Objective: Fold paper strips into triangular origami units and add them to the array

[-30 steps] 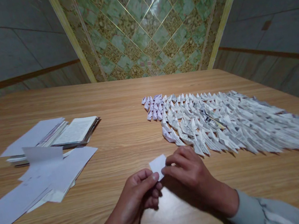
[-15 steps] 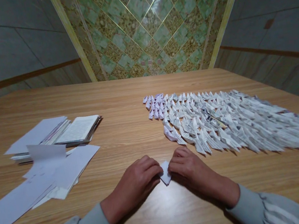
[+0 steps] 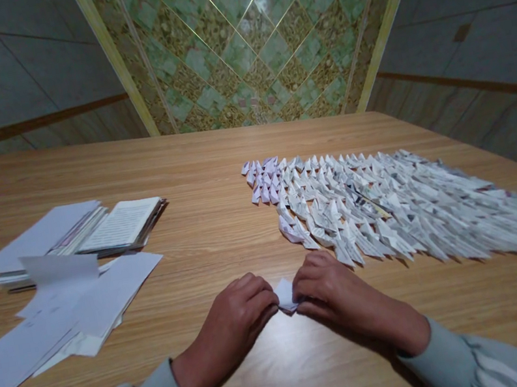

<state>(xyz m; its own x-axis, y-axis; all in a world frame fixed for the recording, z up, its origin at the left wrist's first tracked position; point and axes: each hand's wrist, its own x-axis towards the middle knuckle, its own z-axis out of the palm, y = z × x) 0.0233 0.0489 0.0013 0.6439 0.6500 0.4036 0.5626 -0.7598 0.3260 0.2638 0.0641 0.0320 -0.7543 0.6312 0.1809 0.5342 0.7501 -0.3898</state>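
A small white piece of folded paper is held between both hands, near the front middle of the table. My left hand pinches its left corner, and my right hand pinches the right one. Its middle shows as a diamond shape between the fingertips, while both side corners are hidden by the fingers. Just beyond my right hand begin rows of small folded paper boats, mostly white with print, with a few lilac ones at the far left end.
To the left lie loose white paper sheets, one with a raised, bent edge. Behind them is a stack of printed pages beside more white paper. All rests on a wooden table, with a tiled wall beyond.
The folded paper has tilted slightly and its lower point looks shorter, with layers parting at the front edge. Both hands keep their pinch. The camera view has shifted a little.
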